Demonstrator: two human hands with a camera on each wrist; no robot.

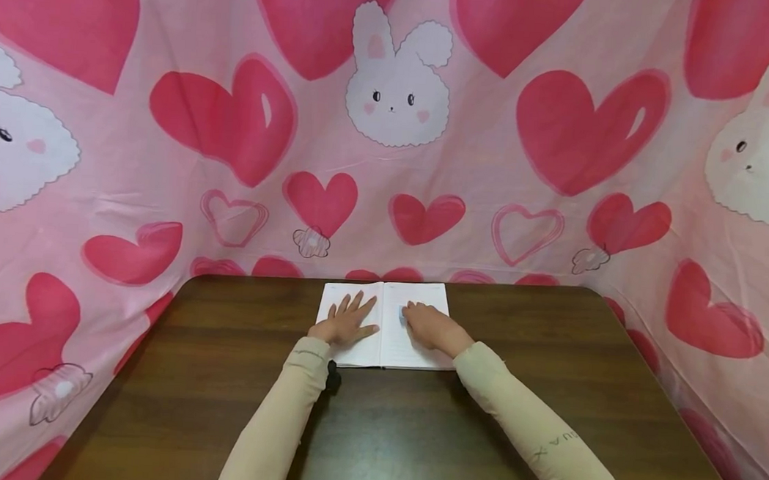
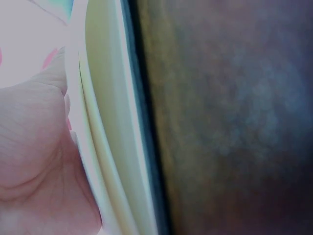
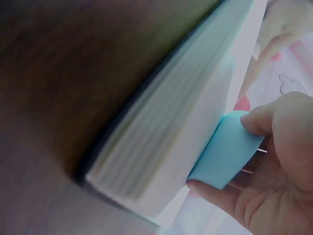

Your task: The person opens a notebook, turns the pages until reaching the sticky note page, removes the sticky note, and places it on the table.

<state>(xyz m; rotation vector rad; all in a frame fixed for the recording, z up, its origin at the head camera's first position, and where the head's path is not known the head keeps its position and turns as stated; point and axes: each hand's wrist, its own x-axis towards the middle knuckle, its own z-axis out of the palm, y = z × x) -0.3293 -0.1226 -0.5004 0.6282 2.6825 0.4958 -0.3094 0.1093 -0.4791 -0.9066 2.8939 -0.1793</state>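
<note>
An open notebook [image 1: 410, 355] with white pages and a dark cover lies at the far side of the table. Fingers spread, my left hand [image 1: 348, 321] rests flat on its left page; the palm side of that hand [image 2: 39, 156] shows beside the page edges in the left wrist view. Over the right page, my right hand [image 1: 433, 327] pinches a light blue sticky note [image 3: 227, 149] between thumb and fingers. One edge of the note meets the page. In the head view only a small part of the note shows past the fingers.
The notebook stands on a dark brown wooden table [image 1: 386, 431], close to its back edge. A pink cloth [image 1: 475, 157] with hearts and rabbits hangs behind and at both sides. A small black object [image 1: 333, 378] sits at the left wrist.
</note>
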